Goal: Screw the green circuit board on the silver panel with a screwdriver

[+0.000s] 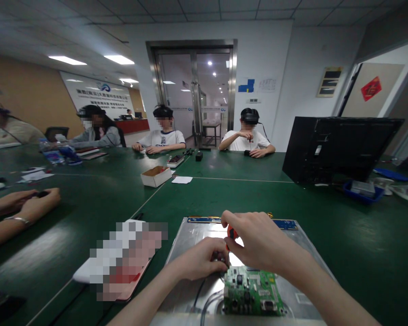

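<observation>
A silvery flat metal panel lies before me, with a narrow blue circuit strip along its far edge. Over the panel, my right hand is closed around the red-and-black handle of a screwdriver, held roughly upright. Its tip is hidden behind my fingers. Just below the handle, my left hand has its fingers curled and pinched together; whatever they grip is hidden. A green circuit board sits on the near part of the panel, close to both hands. Thin cables run beside the board.
Left of the panel lie phone-like flat objects, partly blurred out. Farther off stand an open white box, a black monitor and a blue tray. A co-worker's hands are at the left; other people sit across the green table.
</observation>
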Motion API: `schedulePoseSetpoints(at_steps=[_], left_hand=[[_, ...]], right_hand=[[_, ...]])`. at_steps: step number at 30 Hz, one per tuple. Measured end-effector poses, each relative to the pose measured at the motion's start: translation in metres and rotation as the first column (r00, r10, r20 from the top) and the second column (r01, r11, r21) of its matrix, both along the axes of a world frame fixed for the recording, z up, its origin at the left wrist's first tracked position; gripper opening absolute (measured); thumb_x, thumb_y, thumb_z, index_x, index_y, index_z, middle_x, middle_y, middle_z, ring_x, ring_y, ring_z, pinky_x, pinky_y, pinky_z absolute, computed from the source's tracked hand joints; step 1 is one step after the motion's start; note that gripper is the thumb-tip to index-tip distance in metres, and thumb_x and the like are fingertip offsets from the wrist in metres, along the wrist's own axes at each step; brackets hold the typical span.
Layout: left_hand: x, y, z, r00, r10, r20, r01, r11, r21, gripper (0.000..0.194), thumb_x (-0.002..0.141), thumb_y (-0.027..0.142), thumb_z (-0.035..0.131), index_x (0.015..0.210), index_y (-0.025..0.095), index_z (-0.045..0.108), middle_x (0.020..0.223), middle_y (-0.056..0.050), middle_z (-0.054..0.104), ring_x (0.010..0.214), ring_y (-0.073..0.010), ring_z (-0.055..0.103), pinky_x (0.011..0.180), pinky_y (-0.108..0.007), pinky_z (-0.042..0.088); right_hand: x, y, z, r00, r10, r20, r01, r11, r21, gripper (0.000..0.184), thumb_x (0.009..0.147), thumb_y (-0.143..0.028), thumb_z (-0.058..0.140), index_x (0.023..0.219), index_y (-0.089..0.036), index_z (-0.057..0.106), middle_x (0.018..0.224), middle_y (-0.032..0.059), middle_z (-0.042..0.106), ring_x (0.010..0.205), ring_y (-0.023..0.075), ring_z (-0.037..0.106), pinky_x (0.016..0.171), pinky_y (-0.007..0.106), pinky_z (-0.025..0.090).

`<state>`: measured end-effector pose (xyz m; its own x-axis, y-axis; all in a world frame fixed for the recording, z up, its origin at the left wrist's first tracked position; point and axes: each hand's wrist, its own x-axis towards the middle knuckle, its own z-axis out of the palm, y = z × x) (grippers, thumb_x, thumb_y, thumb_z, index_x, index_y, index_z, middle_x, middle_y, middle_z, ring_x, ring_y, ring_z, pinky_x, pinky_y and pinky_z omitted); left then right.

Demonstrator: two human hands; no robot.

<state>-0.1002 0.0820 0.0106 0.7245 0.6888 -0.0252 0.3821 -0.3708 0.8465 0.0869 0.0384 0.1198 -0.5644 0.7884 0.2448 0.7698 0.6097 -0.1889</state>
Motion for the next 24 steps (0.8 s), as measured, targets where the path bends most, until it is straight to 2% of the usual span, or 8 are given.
schedulePoseSetpoints(at_steps=[5, 11, 18, 24], left_hand=[[-0.0001, -0.0012, -0.0007, 0.999, 0.029, 0.012, -0.029, 0.998, -0.060, 0.014, 0.068, 0.009, 0.064, 0.078, 0.017, 0.063, 0.073, 0.003, 0.059, 0.069, -0.0138, 0.053, 0.059, -0.021, 0.041], [-0.0010, -0.0017, -0.0036, 1.000, 0.006, 0.004, -0.006, 0.998, -0.070, 0.010, 0.070, 0.010, 0.062, 0.078, 0.017, 0.062, 0.074, 0.002, 0.059, 0.069, -0.0142, 0.054, 0.059, -0.021, 0.041], [-0.0015, 0.0006, -0.0051, 1.000, 0.027, 0.001, -0.027, 0.996, -0.084, 0.011, 0.070, 0.011, 0.063, 0.079, 0.017, 0.061, 0.075, 0.002, 0.061, 0.070, -0.0145, 0.055, 0.062, -0.022, 0.043], [-0.0007, 0.0007, -0.0043, 1.000, 0.011, -0.016, -0.012, 0.998, -0.054, 0.010, 0.070, 0.009, 0.063, 0.077, 0.017, 0.062, 0.076, 0.002, 0.062, 0.071, -0.0146, 0.055, 0.062, -0.022, 0.044]], right_hand=[[0.0015, -0.0003, 0.0006, 1.000, 0.004, -0.010, -0.004, 1.000, -0.009, 0.021, 0.075, -0.016, 0.060, 0.094, -0.020, 0.055, 0.083, 0.0019, 0.073, 0.068, 0.0174, 0.064, 0.053, 0.027, 0.022], [-0.0001, 0.0025, -0.0023, 0.998, -0.054, 0.021, 0.053, 0.998, 0.033, 0.008, 0.083, -0.021, 0.059, 0.089, -0.022, 0.055, 0.077, 0.0000, 0.072, 0.063, 0.0163, 0.063, 0.052, 0.028, 0.018], [0.0006, 0.0005, 0.0043, 1.000, -0.028, -0.002, 0.028, 0.997, -0.072, 0.021, 0.077, -0.015, 0.059, 0.097, -0.020, 0.056, 0.086, 0.0027, 0.073, 0.072, 0.0183, 0.065, 0.055, 0.026, 0.026], [0.0012, 0.0005, 0.0048, 1.000, -0.016, -0.010, 0.015, 0.998, -0.066, 0.024, 0.076, -0.015, 0.059, 0.100, -0.020, 0.056, 0.088, 0.0039, 0.073, 0.072, 0.0192, 0.064, 0.055, 0.027, 0.027]])
